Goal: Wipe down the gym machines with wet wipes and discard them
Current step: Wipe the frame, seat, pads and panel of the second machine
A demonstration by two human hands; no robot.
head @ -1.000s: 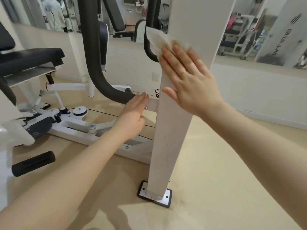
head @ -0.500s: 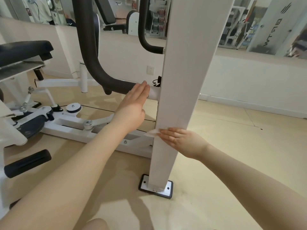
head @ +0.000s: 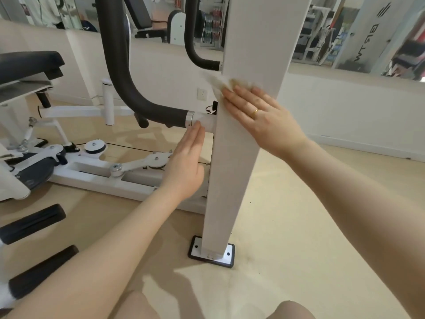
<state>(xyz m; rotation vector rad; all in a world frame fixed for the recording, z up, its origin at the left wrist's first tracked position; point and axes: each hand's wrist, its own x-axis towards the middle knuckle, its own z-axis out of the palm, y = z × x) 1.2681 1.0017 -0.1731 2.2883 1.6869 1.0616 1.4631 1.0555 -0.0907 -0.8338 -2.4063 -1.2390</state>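
Note:
A tall white upright post [head: 232, 176] of a gym machine rises in the middle of the view, bolted to the floor by a base plate [head: 211, 252]. My right hand [head: 259, 116] presses a white wet wipe [head: 216, 81] flat against the post's front face at mid height; the wipe sticks out past my fingertips to the upper left. My left hand [head: 184, 166] is flat with fingers together, held beside the post's left edge just under the black padded arm [head: 128, 88], and holds nothing.
The machine's white base frame [head: 96, 171] with pulleys lies on the floor to the left. A black seat pad [head: 27, 65] and black foam rollers [head: 32, 224] are at the far left. A low wall with a socket [head: 202, 94] and mirrors stands behind.
My right hand wiped down the post to near knee height, then came back up to mid height with the wipe. My left hand stayed beside the post under the black arm.

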